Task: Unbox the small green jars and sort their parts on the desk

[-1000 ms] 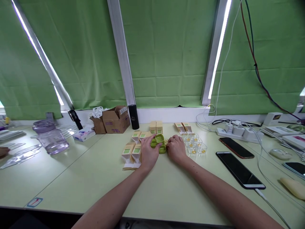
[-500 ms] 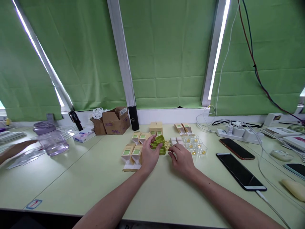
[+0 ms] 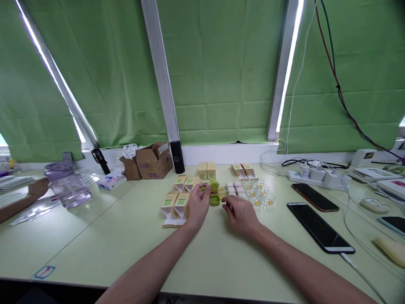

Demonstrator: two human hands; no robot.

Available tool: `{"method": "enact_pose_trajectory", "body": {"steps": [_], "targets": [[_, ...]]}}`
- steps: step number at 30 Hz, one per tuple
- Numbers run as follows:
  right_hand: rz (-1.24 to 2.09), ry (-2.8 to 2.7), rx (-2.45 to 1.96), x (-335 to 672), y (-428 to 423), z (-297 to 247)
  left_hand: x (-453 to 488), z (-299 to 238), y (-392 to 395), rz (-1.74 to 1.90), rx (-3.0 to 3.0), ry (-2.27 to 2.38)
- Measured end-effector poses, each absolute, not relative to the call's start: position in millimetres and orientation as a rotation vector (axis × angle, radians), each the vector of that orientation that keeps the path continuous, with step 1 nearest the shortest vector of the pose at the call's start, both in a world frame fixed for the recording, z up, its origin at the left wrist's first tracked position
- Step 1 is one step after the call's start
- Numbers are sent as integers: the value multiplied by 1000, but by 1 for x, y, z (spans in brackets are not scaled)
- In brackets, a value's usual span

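Note:
My left hand (image 3: 198, 207) has its thumb and fingers closed on a small green plastic box (image 3: 214, 185), tilted above the table. Just below it a second green box (image 3: 214, 200) rests on the table. My right hand (image 3: 241, 212) has curled fingers with tips close together, beside small yellow pieces (image 3: 222, 192); whatever is in them is too small to tell. Behind its fingers stand several small pink and white pieces (image 3: 234, 188). Clear cups (image 3: 261, 193) with yellow centres are to the right. Cardboard packs (image 3: 181, 204) with green labels stand left of my left hand.
Two phones (image 3: 319, 228) (image 3: 314, 197) and a power strip (image 3: 319, 177) with cables lie at right. At left are a purple bottle (image 3: 68, 185), a tissue pack (image 3: 111, 180), a cardboard box (image 3: 155, 161) and another person's hand (image 3: 38, 188). A black cylinder (image 3: 177, 157) stands behind.
The green box in my left hand has turned over, from its hollow side to its rounded outside. My right hand has barely moved. The other person's hand at left has shifted behind the bottle.

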State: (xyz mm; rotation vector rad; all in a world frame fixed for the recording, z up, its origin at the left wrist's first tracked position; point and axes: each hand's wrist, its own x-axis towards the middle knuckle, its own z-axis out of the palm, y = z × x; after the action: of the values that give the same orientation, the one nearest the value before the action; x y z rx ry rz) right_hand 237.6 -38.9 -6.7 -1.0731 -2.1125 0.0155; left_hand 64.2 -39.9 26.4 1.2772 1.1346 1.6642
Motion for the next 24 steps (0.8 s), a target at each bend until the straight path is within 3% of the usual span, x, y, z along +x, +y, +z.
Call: {"method": "enact_pose_trajectory", "body": {"steps": [24], "targets": [[84,-2257,-1105,236,-44,-4,55,30,-36,1438,725,751]]}}
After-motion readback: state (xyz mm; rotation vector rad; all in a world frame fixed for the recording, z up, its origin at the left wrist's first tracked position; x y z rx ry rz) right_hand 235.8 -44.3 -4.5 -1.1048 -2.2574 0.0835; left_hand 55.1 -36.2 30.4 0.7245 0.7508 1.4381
